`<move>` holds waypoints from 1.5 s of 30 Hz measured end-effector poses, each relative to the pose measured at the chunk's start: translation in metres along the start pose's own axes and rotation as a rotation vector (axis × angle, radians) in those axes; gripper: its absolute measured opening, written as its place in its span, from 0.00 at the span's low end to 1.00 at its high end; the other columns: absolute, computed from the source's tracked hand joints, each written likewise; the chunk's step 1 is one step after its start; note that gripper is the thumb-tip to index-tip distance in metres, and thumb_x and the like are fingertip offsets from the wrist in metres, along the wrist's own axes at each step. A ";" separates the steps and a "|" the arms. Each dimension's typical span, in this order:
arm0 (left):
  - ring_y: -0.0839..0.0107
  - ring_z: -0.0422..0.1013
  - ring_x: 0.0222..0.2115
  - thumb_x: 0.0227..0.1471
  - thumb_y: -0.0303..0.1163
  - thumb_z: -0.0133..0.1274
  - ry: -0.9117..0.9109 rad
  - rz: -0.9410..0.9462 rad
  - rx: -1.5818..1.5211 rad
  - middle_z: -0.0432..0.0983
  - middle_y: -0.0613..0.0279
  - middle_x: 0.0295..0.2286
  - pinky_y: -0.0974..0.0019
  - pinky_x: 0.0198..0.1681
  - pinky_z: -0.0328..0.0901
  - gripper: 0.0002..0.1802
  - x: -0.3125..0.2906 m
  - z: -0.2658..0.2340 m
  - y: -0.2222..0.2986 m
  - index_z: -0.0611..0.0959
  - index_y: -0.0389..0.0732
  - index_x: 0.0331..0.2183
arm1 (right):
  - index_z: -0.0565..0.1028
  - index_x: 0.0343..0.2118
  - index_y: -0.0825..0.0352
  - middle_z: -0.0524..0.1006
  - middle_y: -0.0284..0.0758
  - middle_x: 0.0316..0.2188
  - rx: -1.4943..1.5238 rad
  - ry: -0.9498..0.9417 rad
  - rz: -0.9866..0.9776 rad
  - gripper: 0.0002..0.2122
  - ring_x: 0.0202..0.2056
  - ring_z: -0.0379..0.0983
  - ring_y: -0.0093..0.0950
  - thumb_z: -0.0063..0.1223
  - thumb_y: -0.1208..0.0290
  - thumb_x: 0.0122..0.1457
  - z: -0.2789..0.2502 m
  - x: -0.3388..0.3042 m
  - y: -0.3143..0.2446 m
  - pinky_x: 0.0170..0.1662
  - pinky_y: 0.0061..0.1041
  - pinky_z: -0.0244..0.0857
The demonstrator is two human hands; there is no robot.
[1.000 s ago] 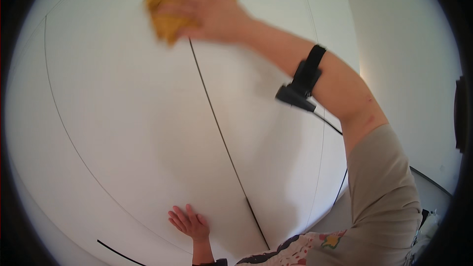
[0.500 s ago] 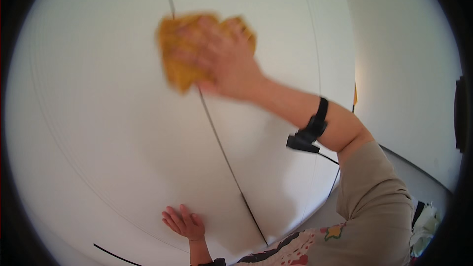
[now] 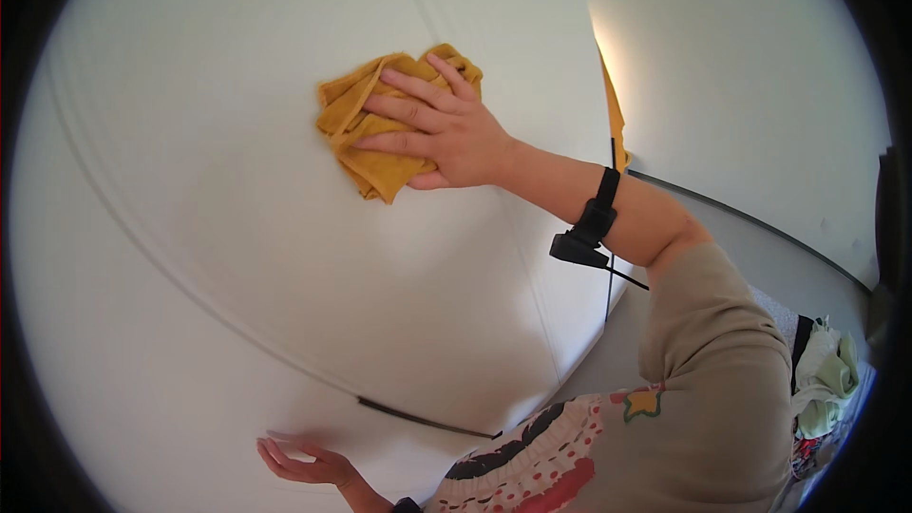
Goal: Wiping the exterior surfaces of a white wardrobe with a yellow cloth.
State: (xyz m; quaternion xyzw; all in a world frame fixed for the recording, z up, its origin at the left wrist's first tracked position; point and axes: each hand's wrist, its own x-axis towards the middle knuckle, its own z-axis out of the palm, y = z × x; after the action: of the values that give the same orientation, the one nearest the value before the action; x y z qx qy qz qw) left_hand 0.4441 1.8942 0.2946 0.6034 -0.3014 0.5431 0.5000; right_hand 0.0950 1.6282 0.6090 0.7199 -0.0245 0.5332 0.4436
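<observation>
My right hand presses a mustard-yellow cloth against a large smooth white panel. Its fingers are spread across the bunched folds, and the thumb side rests by the cloth's lower edge. Low in the picture, my left hand has its fingers stretched out and holds nothing. It is close to the white surface; whether it touches cannot be made out. A dark seam curves between the two hands, with a black strip along its lower end.
Right of the panel's edge stands a pale wall with a dark line at its foot. A yellow piece shows at that edge. Light cloths lie at the lower right. A black strapped device with a cable sits on my right forearm.
The view has turned to the right. My right hand has moved the cloth rightward over the panel, off the dark seam. My left hand now appears lower and farther left.
</observation>
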 end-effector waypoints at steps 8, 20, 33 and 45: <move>0.57 0.70 0.42 0.61 0.21 0.46 -0.120 0.228 -0.246 0.72 0.51 0.42 0.56 0.43 0.66 0.10 0.048 0.362 -0.014 0.81 0.34 0.41 | 0.78 0.53 0.41 0.71 0.24 0.61 0.154 -0.105 0.034 0.23 0.63 0.64 0.32 0.64 0.57 0.51 0.352 -0.090 0.071 0.61 0.47 0.54; 0.64 0.74 0.26 0.40 0.24 0.60 -0.835 0.588 -1.278 0.76 0.65 0.26 0.60 0.25 0.67 0.09 -0.024 0.976 0.069 0.83 0.48 0.28 | 0.79 0.49 0.46 0.73 0.20 0.57 0.385 -1.088 0.446 0.17 0.55 0.69 0.26 0.59 0.67 0.55 0.734 -0.305 0.153 0.52 0.35 0.63; 0.64 0.75 0.27 0.40 0.24 0.60 -1.097 0.849 -1.964 0.76 0.66 0.26 0.62 0.27 0.69 0.08 -0.044 1.143 0.340 0.82 0.46 0.27 | 0.80 0.51 0.64 0.82 0.42 0.44 -0.195 -0.771 1.908 0.21 0.45 0.80 0.38 0.63 0.78 0.51 0.586 -0.356 0.271 0.50 0.30 0.72; 0.62 0.76 0.29 0.45 0.24 0.59 -1.227 0.625 -1.873 0.78 0.66 0.27 0.61 0.30 0.71 0.04 -0.118 1.223 0.596 0.83 0.45 0.26 | 0.81 0.49 0.67 0.84 0.40 0.39 -0.427 -0.821 2.034 0.20 0.39 0.82 0.33 0.62 0.73 0.51 0.452 -0.489 0.410 0.44 0.29 0.73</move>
State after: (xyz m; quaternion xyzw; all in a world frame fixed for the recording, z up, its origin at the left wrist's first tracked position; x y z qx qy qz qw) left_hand 0.3099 0.5449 0.4562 0.0585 -0.9125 -0.1762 0.3646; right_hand 0.0136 0.8649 0.4572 0.3952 -0.8378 0.3548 -0.1266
